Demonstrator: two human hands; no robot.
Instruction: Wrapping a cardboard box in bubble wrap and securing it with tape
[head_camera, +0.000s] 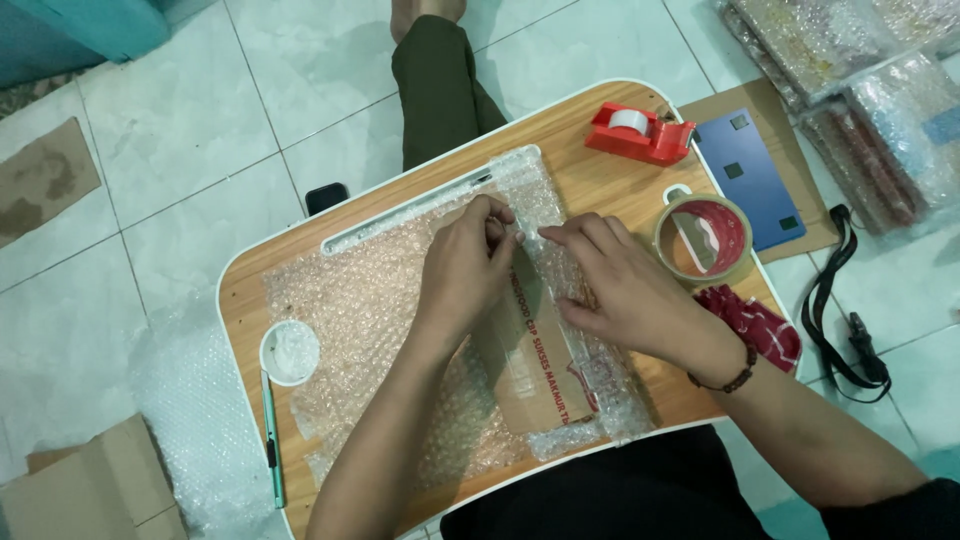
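**Operator A:** Report the position of the wrapped item.

**Operator B:** The flat brown parcel (535, 345) lies on the bubble wrap sheet (370, 310), which covers most of the wooden lap desk (600, 170). The parcel sits right of the desk's centre, its long side running from the far middle toward the near right edge. A fold of wrap covers its right side.

**Operator A:** State of the left hand.

**Operator B:** The left hand (465, 270) rests on the far end of the parcel. Its grip is clenched: fingertips pinch the edge of the wrap at the top.

**Operator A:** State of the right hand.

**Operator B:** The right hand (620, 290) lies flat on the folded wrap over the parcel's right side. Its grip is released, fingers extended and pressing down; the fingertips nearly meet those of the left hand.

**Operator A:** List the surrounding items.

**Operator B:** A brown packing tape roll (702, 238) stands just beside the right hand. A red tape dispenser (640, 132) sits at the far right of the desk. A red patterned cloth (755, 325) lies near the right wrist. A round white cup recess (290, 352) occupies the near left corner, with a teal pen (272, 440) beside it.
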